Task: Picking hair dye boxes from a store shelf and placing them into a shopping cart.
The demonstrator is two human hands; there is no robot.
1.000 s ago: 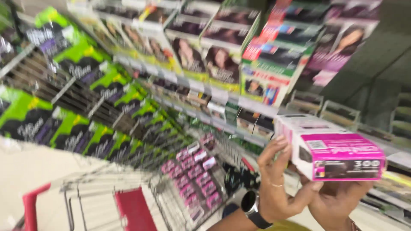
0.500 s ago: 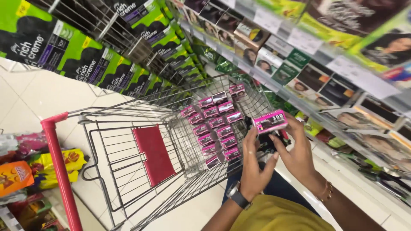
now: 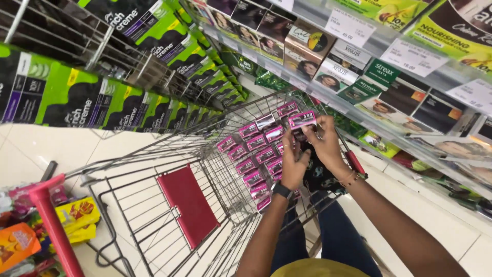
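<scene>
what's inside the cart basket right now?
Rows of pink boxes stacked at the far end of the shopping cart. Both hands, left hand and right hand, hold one pink box above them, covering boxes beneath.

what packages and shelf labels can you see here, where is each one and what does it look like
Pink box: held by both hands over the cart, small, pink and white.
Pink boxes: rows inside the wire cart, same colours.
Green-and-black boxes: left shelves, rectangular.
Hair-colour boxes: right shelf, dark with portraits.
Price labels: right shelf edge, white rectangles.
Snack packets: lower left, yellow and orange.
</scene>
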